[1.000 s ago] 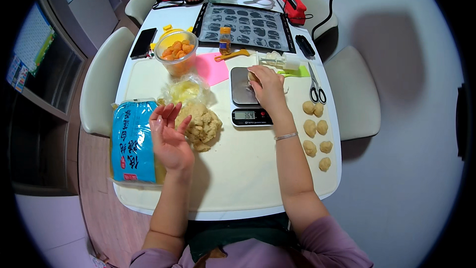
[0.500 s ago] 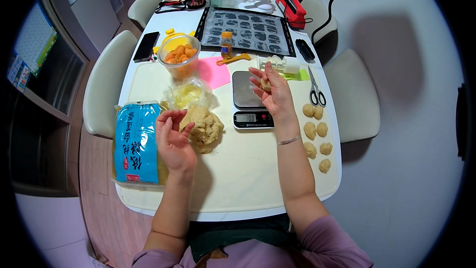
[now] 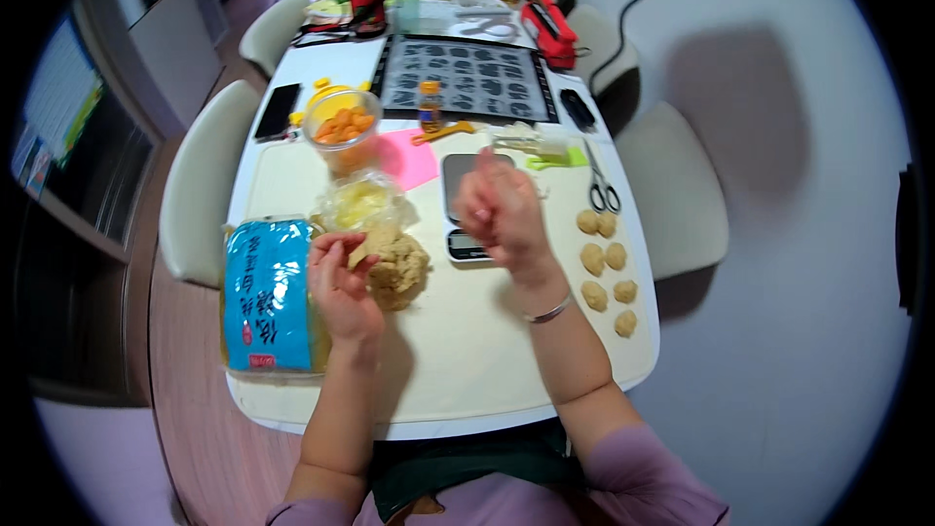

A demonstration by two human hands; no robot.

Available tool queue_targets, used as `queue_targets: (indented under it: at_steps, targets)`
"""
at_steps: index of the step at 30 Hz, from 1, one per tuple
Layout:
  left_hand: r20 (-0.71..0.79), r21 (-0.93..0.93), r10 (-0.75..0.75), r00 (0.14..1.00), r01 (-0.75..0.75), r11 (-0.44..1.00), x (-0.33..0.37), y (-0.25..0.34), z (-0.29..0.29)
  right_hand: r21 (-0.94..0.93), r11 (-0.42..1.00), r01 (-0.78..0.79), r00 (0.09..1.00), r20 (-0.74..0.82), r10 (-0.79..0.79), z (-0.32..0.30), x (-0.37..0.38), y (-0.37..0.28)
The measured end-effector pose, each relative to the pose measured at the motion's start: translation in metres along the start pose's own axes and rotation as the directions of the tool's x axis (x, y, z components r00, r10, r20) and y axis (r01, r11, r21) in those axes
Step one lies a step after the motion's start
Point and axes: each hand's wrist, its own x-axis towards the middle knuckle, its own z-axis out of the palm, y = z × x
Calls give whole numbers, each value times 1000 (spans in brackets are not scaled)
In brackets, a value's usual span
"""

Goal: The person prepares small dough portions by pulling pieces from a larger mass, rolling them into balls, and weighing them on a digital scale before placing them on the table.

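Note:
My right hand (image 3: 504, 212) is raised over the kitchen scale (image 3: 464, 246), its fingers curled closed and blurred. The small piece of dough seen in it a moment earlier is now hidden. My left hand (image 3: 343, 292) hovers beside the big lump of dough (image 3: 397, 271), palm up, with loosely bent fingers apart and nothing visible in them. Several small dough balls (image 3: 593, 258) sit in two columns at the right of the cream mat (image 3: 467, 360).
On the left lies a blue filled bag (image 3: 268, 292). Behind are a plastic bag with yellow filling (image 3: 365, 205), a tub of orange balls (image 3: 343, 131), a small bottle (image 3: 430, 105) and a lined baking tray (image 3: 463, 78). Scissors (image 3: 602, 185) lie on the right.
My right hand has moved down and left, turned over and closed its fingers, hiding the dough piece. My left hand has barely moved. The whole view has shifted slightly.

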Motion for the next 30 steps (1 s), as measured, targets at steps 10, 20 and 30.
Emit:
queue_targets:
  at_steps: [10, 20, 30]
  targets:
    - [15, -9, -7, 1000, 7, 1000, -2, -4, 2, -51, 950, -309, 925, -247, 287, -44, -130, 38]
    - [-27, 38, -1, 1000, 2, 999, -2, -2, 3, -955, -254, -152, 850, 5, -527, -124, -212, 17]
    - [-37, 44, 1, 999, 1, 999, 3, -7, -1, -919, -76, -386, 736, -258, -626, -129, -206, 16]
